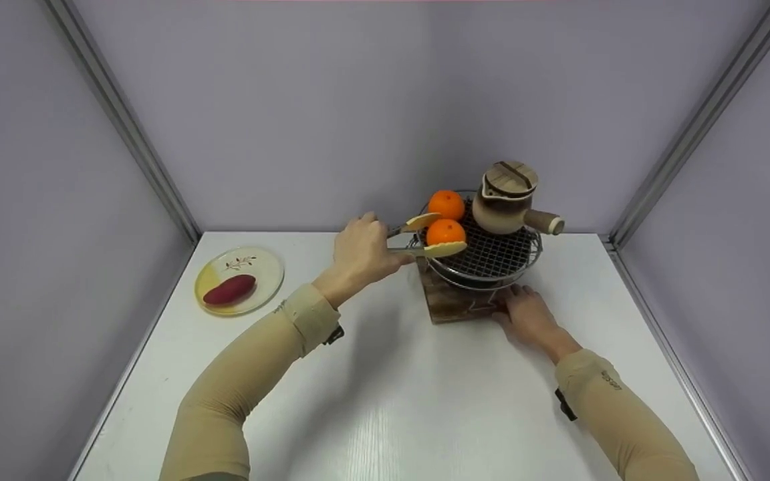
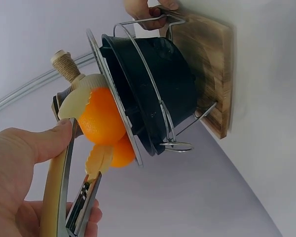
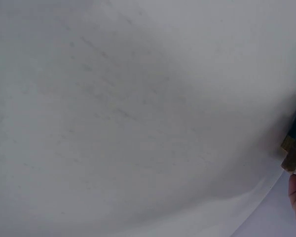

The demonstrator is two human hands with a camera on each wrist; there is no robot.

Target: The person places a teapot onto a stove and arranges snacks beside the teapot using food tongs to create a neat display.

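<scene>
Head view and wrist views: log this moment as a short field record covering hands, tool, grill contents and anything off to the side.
left hand: grips tongs
tongs: tips on either side of the near orange, which sits on the grill
right hand: rests at the wooden board under the grill
grill contents: two oranges, far orange behind the near one; clay pot with a wooden lid
left side: plate holding a sweet potato
surface: white table

2 oranges (image 1: 446,232) on 1 wire grill (image 1: 492,257), plus 1 clay pot (image 1: 506,198) w/ lid. 1 pr tongs (image 1: 425,235), 1 wood base (image 1: 455,304) under the grill. Near table's left edge: 1 plate (image 1: 261,264), 1 sweet potato (image 1: 229,289).
</scene>
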